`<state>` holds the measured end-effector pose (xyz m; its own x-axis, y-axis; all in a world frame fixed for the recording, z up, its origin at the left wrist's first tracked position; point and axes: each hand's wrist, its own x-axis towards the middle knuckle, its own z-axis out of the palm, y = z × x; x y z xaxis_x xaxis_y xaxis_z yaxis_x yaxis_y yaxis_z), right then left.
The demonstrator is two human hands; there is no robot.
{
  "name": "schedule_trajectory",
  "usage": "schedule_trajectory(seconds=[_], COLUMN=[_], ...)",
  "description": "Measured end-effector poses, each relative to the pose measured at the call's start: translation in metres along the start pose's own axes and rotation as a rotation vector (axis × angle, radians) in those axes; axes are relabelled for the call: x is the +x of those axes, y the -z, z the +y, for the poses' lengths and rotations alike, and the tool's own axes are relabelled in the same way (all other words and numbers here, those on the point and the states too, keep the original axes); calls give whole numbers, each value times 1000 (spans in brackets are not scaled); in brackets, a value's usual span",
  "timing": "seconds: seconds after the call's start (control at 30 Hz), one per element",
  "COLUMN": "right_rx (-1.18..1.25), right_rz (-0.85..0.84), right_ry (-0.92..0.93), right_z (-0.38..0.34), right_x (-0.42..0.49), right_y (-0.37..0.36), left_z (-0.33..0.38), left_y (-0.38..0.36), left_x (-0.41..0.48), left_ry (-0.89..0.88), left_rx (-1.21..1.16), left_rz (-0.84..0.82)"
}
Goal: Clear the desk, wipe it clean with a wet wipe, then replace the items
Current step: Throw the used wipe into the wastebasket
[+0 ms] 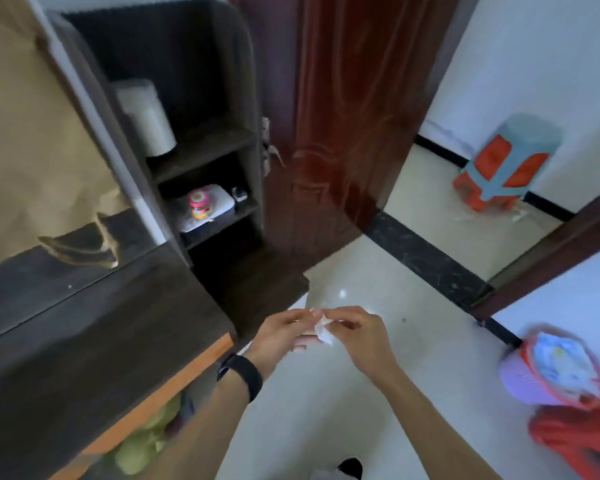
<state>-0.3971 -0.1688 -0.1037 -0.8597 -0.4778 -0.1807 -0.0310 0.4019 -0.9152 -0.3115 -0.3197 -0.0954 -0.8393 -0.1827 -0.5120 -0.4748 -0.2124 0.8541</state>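
Both my hands meet in front of me over the pale floor, to the right of the dark desk (pixel 94 341). Between them is a small white wet wipe (pixel 323 329), crumpled and partly folded. My left hand (pixel 284 336), with a black band on its wrist, pinches the wipe's left side. My right hand (pixel 359 332) pinches its right side with curled fingers. The desk top looks bare and dark, with an orange front edge.
A dark shelf unit (pixel 201 143) beside the desk holds a white cylinder (pixel 146 116) and a pink toy (pixel 200 202) on a white box. A reddish wooden door (pixel 343 116) stands open. Stacked stools (pixel 506 161) and a basket (pixel 555 368) sit at the right.
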Motion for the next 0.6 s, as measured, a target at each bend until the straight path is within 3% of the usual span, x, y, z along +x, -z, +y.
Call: schedule_trajectory(seconds=[0.1,0.33,0.47,0.6], right_rx=[81,618,779,861], right_rz=[84,343,469,580], right_ry=[-30,-193,-290,-326], right_z=[18,74,112,144], right_x=[5,4,-4,-12], right_y=[60,192,258,313], left_z=[27,61,65,67], left_y=[-61,-224,-307,-378], left_x=[32,101,134,166], left_ry=[-47,-147,-217,-277], left_rx=[95,242,369,532], left_rz=[-16,-25,-58,-195])
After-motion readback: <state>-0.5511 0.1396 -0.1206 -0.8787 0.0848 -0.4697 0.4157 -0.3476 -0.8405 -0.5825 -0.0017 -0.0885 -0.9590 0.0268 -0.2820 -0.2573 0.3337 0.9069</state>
